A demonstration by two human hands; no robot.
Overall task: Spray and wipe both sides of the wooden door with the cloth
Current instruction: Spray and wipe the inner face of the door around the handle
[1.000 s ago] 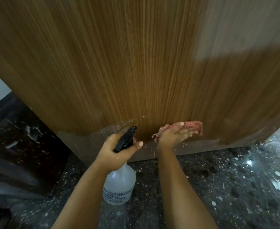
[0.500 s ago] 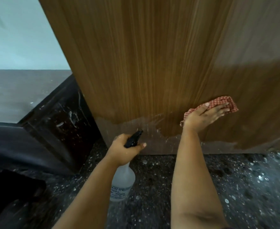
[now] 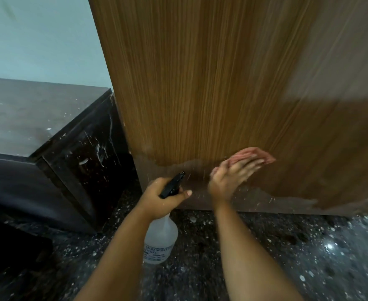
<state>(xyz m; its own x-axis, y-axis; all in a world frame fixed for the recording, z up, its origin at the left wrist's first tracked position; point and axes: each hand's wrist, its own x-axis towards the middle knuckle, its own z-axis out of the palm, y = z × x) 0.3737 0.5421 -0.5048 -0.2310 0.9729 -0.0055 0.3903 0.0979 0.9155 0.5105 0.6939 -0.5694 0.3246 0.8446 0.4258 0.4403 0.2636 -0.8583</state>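
wiping is in hand: the right grip [image 3: 233,174], fingers spread flat, presses the cloth [image 3: 257,155] onto the wooden door [image 3: 200,83] low down. beside it, the left grip [image 3: 161,198] clasps the spray bottle [image 3: 160,237]. next likely calls for sweeping across the cloudy band below.

The wooden door [image 3: 211,83] is cut off by the top and right picture edges. The right hand [image 3: 233,177] and the cloth [image 3: 263,155] under it are smeared by motion blur; the cloth's pattern cannot be made out. The label print on the spray bottle [image 3: 160,237] is too small to be read.
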